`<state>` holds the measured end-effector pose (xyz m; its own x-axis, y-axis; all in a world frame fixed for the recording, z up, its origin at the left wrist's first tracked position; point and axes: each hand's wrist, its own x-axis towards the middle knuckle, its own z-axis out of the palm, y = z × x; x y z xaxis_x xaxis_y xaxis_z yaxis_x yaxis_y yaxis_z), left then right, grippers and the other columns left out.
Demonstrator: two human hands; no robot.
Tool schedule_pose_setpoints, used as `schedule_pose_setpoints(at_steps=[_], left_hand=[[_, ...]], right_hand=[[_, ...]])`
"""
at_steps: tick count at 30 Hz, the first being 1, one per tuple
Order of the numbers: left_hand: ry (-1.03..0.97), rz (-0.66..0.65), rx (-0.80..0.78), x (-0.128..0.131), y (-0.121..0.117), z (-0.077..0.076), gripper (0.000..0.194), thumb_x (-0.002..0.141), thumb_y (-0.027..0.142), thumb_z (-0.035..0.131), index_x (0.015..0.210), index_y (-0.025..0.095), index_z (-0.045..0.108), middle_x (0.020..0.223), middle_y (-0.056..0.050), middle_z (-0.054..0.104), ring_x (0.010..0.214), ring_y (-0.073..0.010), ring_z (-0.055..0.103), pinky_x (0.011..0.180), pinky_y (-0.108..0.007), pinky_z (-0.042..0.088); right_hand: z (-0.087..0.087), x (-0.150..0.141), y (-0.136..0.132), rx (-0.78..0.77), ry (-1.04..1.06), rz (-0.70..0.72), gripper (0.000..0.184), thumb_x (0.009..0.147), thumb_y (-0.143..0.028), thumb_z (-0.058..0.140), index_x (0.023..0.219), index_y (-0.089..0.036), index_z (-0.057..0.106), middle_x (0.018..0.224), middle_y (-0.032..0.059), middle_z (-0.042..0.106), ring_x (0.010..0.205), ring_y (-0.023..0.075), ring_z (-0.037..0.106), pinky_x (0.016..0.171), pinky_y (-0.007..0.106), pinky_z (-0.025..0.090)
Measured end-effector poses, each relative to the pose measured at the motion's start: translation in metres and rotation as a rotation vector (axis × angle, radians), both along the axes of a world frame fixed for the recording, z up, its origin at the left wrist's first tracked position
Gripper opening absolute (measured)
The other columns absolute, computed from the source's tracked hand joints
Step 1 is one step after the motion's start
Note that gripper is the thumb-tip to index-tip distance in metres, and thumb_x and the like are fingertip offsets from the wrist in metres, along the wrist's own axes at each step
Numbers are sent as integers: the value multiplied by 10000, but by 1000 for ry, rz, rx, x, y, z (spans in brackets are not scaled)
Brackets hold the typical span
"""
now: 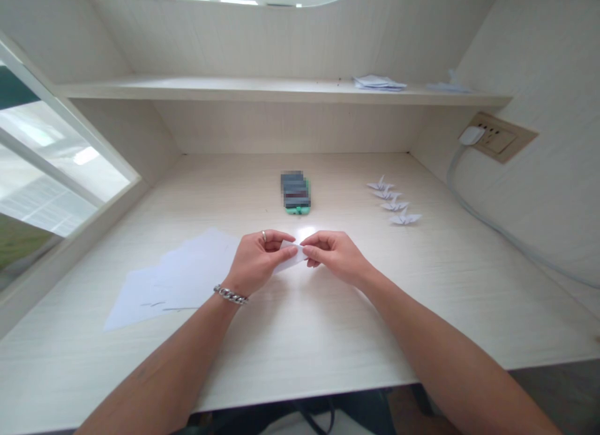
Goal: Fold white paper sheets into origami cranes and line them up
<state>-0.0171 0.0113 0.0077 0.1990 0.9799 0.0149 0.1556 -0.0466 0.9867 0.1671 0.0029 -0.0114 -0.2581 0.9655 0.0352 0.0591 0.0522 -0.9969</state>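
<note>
A small folded piece of white paper (287, 264) is held between both hands above the middle of the desk. My left hand (260, 257), with a ring and a chain bracelet, pinches its left part between thumb and fingers. At the paper's right end, the thumb and index finger of my right hand (335, 254) are closed on it. The fingers hide part of the paper, so its exact folds cannot be made out. Several folded white paper cranes (394, 206) stand in a row beyond my right hand.
White paper sheets (175, 275) lie left of my left hand. A phone-like device (297, 209) with a green edge, partly pixelated, lies behind the hands. Folded papers (379, 82) rest on the shelf (225, 89). At right, a cable (497, 227) runs from a wall socket (504, 138).
</note>
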Motion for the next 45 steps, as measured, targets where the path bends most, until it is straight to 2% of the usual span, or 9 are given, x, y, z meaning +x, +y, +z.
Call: schedule_pose_setpoints(at_steps=[5,11,16,20,24,31,39,45], left_hand=[[22,-56,-48,0,1,-3,324,628,329,800,885,145,727,639,-20,677,561,-122,570,504,-218,412],[-7,-41,-66,0,4,-7,275,683,396,746,730,127,717,637,-31,658,558,-115,531,513,-229,389],[24,-32,-46,2,4,-9,251,680,376,743,711,129,708,640,-25,652,569,-112,523,525,-228,382],[11,-76,-60,3,3,-10,238,724,371,700,704,134,691,610,-5,618,537,-100,490,508,-225,360],[75,-101,23,3,2,-9,258,763,394,659,714,142,680,630,-6,619,564,-111,506,527,-227,382],[198,-82,193,7,-1,-11,257,796,390,625,703,152,648,633,-6,610,578,-119,506,533,-226,387],[93,-79,51,6,3,-14,259,780,409,634,755,156,683,682,-22,661,568,-124,526,519,-230,401],[228,-70,202,6,0,-9,234,808,385,595,745,167,655,693,-21,647,630,-142,549,572,-241,406]], right_hand=[[3,-1,-2,2,-80,-6,254,788,-375,647,724,-129,662,586,24,634,534,126,600,535,246,461],[2,0,-1,32,-98,-44,210,788,-325,635,704,-132,643,584,15,618,531,121,586,532,243,447],[-1,-2,-2,88,-120,-16,182,815,-314,600,764,-147,650,689,19,634,613,128,604,578,254,482],[-1,-4,-2,71,-70,8,176,800,-307,607,728,-148,631,683,7,604,632,128,588,609,271,513],[-2,-4,-1,27,-43,8,187,790,-326,611,741,-146,626,700,6,592,654,132,572,599,270,508],[1,-5,-3,162,-188,-52,183,807,-272,591,673,-148,591,647,-12,568,616,106,490,565,239,364],[0,-2,-1,160,-150,-57,150,799,-269,587,706,-152,600,645,-16,557,608,110,487,565,236,348],[1,-6,-4,156,-202,-68,150,793,-274,574,701,-162,609,670,-5,593,630,122,506,585,240,364]])
